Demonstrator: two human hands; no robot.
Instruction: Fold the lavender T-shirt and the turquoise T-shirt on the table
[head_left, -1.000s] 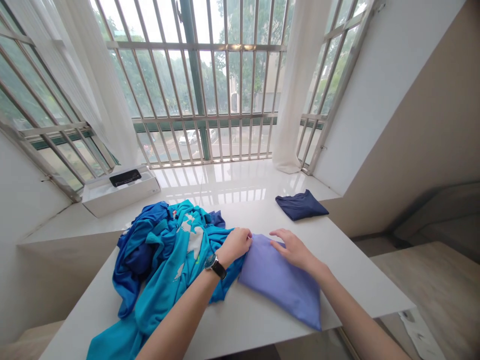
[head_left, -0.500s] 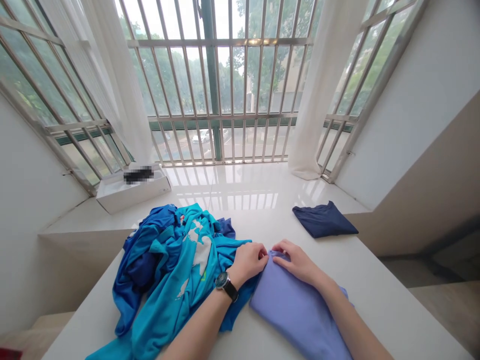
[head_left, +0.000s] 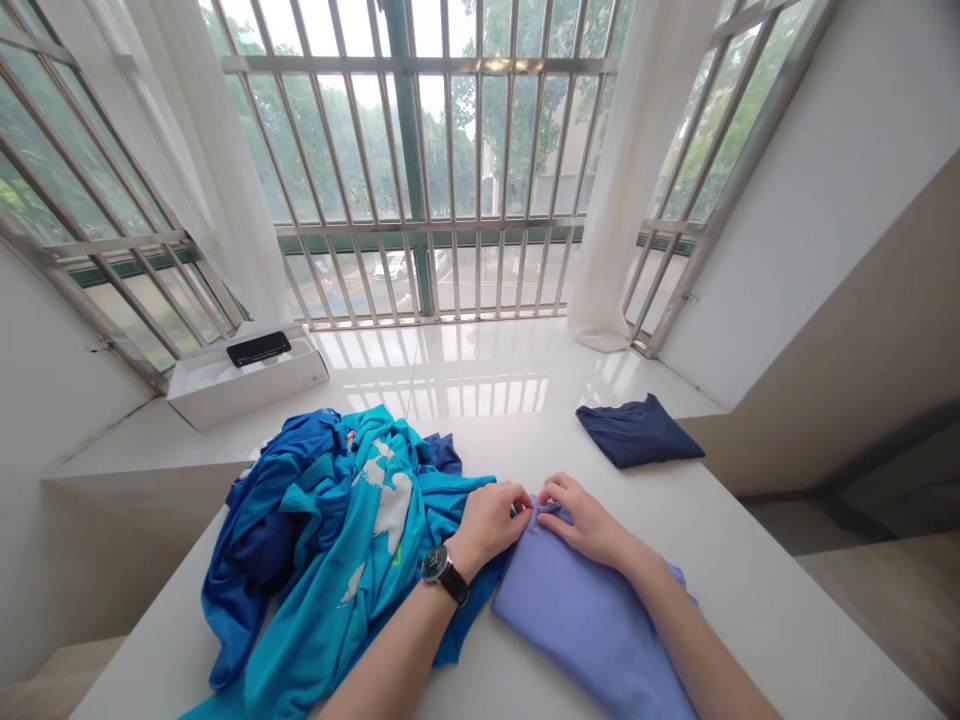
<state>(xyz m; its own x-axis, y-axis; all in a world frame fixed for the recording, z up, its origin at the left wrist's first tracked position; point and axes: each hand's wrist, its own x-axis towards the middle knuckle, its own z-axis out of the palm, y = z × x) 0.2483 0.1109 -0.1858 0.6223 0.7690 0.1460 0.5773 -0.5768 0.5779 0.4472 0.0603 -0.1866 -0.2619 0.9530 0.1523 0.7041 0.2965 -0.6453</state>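
Observation:
A lavender garment (head_left: 577,610), folded into a long flat shape, lies on the white table (head_left: 757,610). My left hand (head_left: 491,520), with a black-strapped watch (head_left: 442,572) on its wrist, pinches the garment's far left corner. Close beside it, my right hand (head_left: 581,522) grips the same far edge between thumb and fingers, its forearm passing over the cloth's right side. A crumpled heap of turquoise and blue clothes (head_left: 352,560) sits directly left of the lavender garment, partly behind my left arm. Beyond my right hand rests a folded navy garment (head_left: 637,432).
At the back left, a white open box (head_left: 247,385) holds a black object (head_left: 259,348). White curtains (head_left: 600,250) hang at both sides of a barred window (head_left: 450,200) behind the glossy sill (head_left: 480,370).
The view has shifted slightly, so everything appears a little further left. My right fingers have curled a bit more closely on the garment's edge; both hands stay at the same corner.

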